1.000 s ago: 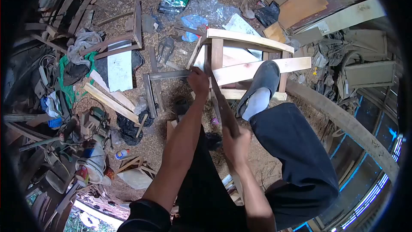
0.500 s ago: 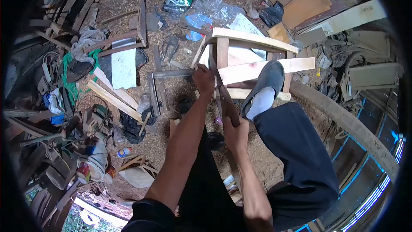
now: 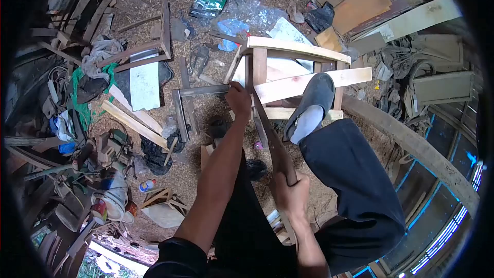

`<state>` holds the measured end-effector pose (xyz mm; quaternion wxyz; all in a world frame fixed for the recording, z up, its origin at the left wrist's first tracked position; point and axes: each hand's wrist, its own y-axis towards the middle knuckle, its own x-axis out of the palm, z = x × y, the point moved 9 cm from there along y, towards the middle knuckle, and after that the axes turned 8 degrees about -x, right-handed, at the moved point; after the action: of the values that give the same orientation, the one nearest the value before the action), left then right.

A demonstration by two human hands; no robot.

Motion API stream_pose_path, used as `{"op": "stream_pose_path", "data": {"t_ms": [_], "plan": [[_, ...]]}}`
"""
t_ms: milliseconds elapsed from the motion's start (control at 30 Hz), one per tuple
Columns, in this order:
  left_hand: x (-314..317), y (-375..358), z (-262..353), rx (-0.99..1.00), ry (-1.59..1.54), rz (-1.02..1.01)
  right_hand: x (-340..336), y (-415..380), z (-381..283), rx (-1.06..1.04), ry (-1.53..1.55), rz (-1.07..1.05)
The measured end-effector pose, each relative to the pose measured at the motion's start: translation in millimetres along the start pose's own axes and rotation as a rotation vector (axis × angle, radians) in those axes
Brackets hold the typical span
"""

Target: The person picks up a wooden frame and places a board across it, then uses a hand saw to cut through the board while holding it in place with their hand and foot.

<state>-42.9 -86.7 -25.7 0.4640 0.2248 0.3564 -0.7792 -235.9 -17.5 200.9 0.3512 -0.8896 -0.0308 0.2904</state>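
A long dark saw runs from the wooden frame down to my right hand, whose fingers wrap round its handle end. Closed at the left end of the frame, my left hand grips a piece of wood beside the blade; the exact grip is partly hidden. The light wooden frame has darker crosspieces. Across it lies a pale board, with my shoe resting on top.
Dark wood pieces lie left of my left hand. Pale strips, a white panel and a green packet are on the shavings-covered ground. A long curved beam is at the right.
My right hand has moved down and slightly right, drawing the saw back towards my body. My left hand stays at the frame's left end, and the view has shifted slightly.
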Motion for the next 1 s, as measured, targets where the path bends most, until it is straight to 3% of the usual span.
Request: {"op": "stream_pose_path", "data": {"t_ms": [67, 167, 233, 267, 333, 367, 400, 467, 567, 667, 733, 800, 833, 900, 967, 1000], "plan": [[3, 2, -2, -0.042, -0.015, -0.058, 12, 16, 6, -0.037, -0.032, -0.009], [10, 8, -10, 0.013, 0.027, 0.030, 53, 81, -5, -0.385, -0.200, 0.058], [16, 12, -28, 0.007, 0.029, 0.067, 54, 117, -22, -0.322, -0.077, 0.000], [17, -4, -30, -0.031, 0.047, -0.039, 44, 124, -23, -0.224, -0.123, -0.060], [15, 5, -7, -0.161, 0.018, -0.176, 46, 122, 0, -0.296, 0.018, -0.021], [18, 4, -11, -0.163, 0.021, -0.173, 45, 113, 25, -0.330, 0.160, 0.015], [17, 8, -11, -0.122, -0.007, -0.096, 50, 111, 54, -0.275, 0.047, 0.022], [11, 8, -14, -0.087, -0.024, -0.007, 65, 103, 100, -0.300, 0.116, 0.033], [7, 10, -11, -0.100, -0.045, 0.007, 78, 98, 117, -0.285, 0.335, 0.075], [19, 10, -13, -0.066, -0.024, -0.096, 62, 92, 94, -0.315, 0.202, 0.198], [15, 4, -13, -0.026, -0.024, -0.075, 54, 81, 35, -0.213, -0.011, 0.004], [13, 5, -3, 0.043, -0.036, -0.045, 39, 65, 8, -0.204, -0.070, 0.006], [11, 6, -13, -0.015, -0.018, -0.031, 36, 57, 3, -0.189, -0.135, -0.006], [13, 3, -27, -0.094, -0.008, -0.018, 16, 16, 28, -0.116, 0.017, -0.020], [10, -2, -7, 0.076, -0.033, -0.006, -8, -9, 17, -0.103, 0.004, -0.011], [12, 1, -18, -0.056, 0.053, 0.001, -13, -12, 5, -0.114, 0.006, -0.018]]}}
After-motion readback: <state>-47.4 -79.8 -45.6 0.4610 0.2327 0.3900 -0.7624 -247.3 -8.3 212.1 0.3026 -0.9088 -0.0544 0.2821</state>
